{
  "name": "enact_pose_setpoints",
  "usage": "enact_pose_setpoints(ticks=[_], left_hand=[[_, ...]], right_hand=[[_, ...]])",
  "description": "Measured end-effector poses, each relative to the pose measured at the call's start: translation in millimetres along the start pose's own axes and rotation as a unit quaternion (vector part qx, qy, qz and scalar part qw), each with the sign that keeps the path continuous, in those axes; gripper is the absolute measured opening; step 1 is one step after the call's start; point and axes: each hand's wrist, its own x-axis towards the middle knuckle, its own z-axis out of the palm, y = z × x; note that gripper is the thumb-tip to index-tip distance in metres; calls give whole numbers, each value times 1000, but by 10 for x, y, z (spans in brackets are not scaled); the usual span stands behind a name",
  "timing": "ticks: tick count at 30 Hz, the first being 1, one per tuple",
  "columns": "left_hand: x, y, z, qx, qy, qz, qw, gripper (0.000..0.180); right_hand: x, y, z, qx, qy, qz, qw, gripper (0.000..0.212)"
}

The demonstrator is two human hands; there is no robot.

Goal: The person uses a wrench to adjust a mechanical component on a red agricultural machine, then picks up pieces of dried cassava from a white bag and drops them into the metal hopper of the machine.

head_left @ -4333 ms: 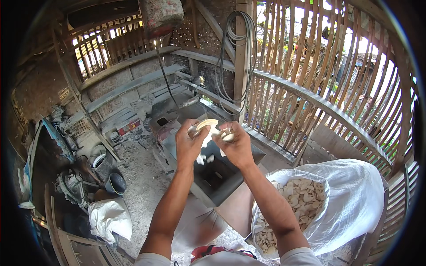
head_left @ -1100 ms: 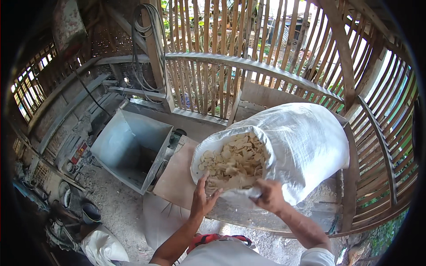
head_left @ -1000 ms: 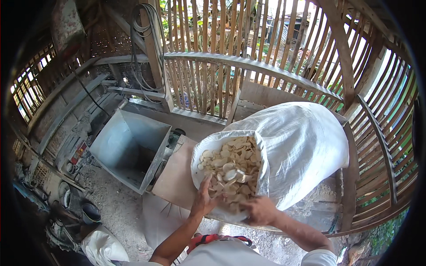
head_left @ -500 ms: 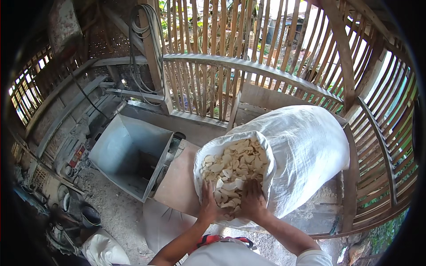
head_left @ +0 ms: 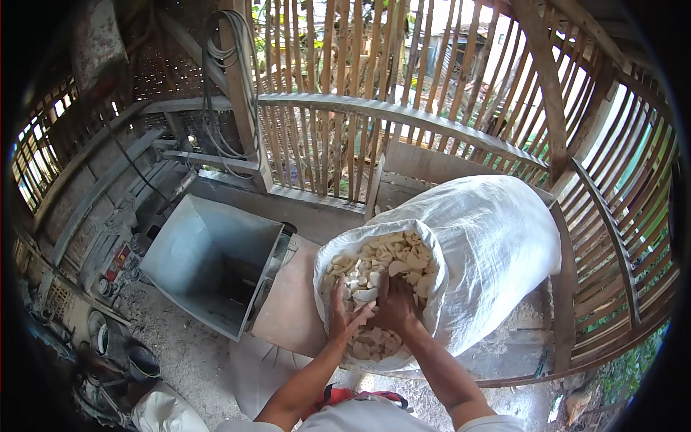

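A large white woven sack (head_left: pixel 482 245) lies on its side with its mouth toward me, filled with pale, dry, sliced chips (head_left: pixel 410 255). Both my hands are inside the mouth. My left hand (head_left: pixel 347 315) is open at the left part of the chips, its thumb pointing right and its fingers stretched forward along them. Beside it, my right hand (head_left: pixel 397 306) reaches down among the chips with fingers extended; its fingertips are partly hidden. A few brighter chips (head_left: pixel 363 284) lie between the two hands.
Left of the sack stands an open metal hopper (head_left: pixel 216 252), with a flat tan board (head_left: pixel 288 295) between them. A slatted wooden wall (head_left: pixel 345 144) runs behind. Coiled cable (head_left: pixel 223 54) hangs on a post. A dark bucket (head_left: pixel 144 362) and another white sack (head_left: pixel 169 412) are at lower left.
My hands have come closer together and pushed further into the chips. Chips have shifted, with some raised between the hands. The view has moved slightly.
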Motion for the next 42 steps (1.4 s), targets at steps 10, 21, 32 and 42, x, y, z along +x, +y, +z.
enact_pose_setpoints(ticks=[10, 21, 32, 42], left_hand=[[-156, -162, 70, -34, 39, -64, 997, 80], [-161, 249, 311, -316, 100, -287, 899, 74], [-100, 398, 501, -227, 260, -181, 921, 56], [-19, 402, 483, -305, 234, -154, 910, 47]], right_hand=[[191, 115, 263, 30, 44, -24, 998, 132], [354, 79, 91, 148, 9, -59, 987, 80], [344, 6, -27, 532, -8, -132, 836, 67], [327, -135, 73, 643, 113, -47, 756, 53]])
